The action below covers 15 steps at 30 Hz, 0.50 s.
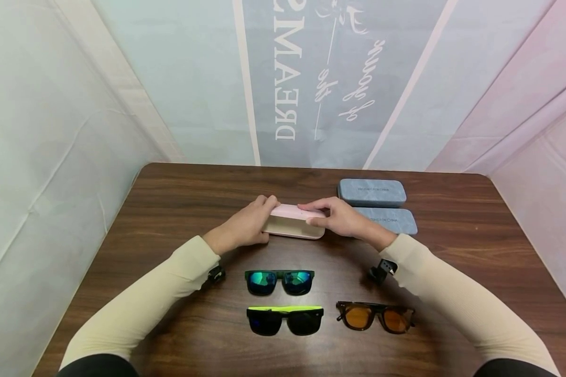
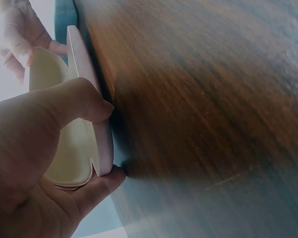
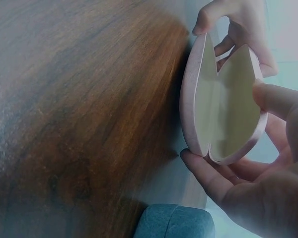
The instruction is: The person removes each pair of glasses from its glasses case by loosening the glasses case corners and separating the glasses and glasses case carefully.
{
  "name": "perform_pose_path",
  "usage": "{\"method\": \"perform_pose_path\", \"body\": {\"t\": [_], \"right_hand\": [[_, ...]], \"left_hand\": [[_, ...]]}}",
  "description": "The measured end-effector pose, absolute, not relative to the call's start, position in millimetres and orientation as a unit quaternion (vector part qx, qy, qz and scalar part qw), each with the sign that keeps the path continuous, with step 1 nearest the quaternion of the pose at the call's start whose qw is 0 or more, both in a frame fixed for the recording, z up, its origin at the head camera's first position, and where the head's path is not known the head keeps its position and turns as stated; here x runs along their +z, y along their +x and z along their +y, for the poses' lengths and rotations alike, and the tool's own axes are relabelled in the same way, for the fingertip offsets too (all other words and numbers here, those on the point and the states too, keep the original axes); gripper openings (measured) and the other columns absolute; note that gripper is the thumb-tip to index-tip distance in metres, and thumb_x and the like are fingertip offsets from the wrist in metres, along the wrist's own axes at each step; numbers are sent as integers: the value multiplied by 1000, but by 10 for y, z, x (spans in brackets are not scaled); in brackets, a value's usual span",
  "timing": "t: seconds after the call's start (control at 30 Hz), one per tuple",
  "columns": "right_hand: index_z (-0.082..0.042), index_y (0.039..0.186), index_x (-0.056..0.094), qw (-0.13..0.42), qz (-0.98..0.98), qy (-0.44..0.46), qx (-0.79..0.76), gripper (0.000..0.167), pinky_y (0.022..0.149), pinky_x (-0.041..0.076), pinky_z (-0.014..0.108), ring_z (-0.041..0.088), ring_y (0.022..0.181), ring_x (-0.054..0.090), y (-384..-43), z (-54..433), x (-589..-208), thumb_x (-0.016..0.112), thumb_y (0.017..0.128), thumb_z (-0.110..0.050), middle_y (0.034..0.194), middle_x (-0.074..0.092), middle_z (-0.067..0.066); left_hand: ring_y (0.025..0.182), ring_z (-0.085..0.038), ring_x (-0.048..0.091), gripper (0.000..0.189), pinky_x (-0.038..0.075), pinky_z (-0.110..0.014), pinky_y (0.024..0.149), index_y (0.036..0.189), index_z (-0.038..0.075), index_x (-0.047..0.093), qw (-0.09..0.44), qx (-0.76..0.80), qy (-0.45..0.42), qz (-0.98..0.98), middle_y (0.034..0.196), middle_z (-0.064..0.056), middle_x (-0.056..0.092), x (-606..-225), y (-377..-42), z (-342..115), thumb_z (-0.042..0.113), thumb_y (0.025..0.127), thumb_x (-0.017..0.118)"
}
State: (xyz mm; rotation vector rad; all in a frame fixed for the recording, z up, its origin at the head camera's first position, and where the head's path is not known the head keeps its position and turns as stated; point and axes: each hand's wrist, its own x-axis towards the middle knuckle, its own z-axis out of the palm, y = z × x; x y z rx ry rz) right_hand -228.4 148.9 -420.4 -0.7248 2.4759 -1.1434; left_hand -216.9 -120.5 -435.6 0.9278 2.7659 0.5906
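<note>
A pink glasses case (image 1: pixel 294 226) with a cream lining stands partly open, its lid raised, near the middle of the wooden table. At its left end my left hand (image 1: pixel 245 222) grips it, thumb on the lower shell and fingers around the back. My right hand (image 1: pixel 343 217) holds the right end; in the right wrist view its thumb presses on the rim of the lid and its fingers reach behind. The cream interior (image 3: pixel 233 104) shows nothing inside. Closer to me lie sunglasses with blue-green mirrored lenses (image 1: pixel 262 283).
Two blue-grey glasses cases (image 1: pixel 372 192) (image 1: pixel 396 221) lie shut beyond and beside my right hand. Near the front are black sunglasses (image 1: pixel 266 323) with yellow-green temples and dark-framed glasses with orange lenses (image 1: pixel 358 317). A printed cloth (image 1: pixel 207 94) hangs behind the table (image 1: pixel 184 183).
</note>
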Motion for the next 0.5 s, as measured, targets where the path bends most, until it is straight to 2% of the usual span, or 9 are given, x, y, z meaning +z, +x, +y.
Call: {"method": "perform_pose_path", "body": {"t": [0.23,0.5], "right_hand": [[-15,135,68,157,866,-257,-399,41,96,51,46,25,118,62,-2272,1492,-4208,75,95,-16,135,65,9],[-13,136,67,149,864,-269,-398,41,95,51,47,26,118,62,-2255,1486,-4214,73,96,-15,135,65,10]], "left_hand": [[109,-32,57,62,52,-43,91,131,7,42,75,190,322,924,125,-23,50,-4354,-2155,-1211,3,81,78],[111,-31,56,63,52,-42,93,134,9,41,84,188,317,926,128,-22,49,-4372,-2157,-1214,4,83,78]]}}
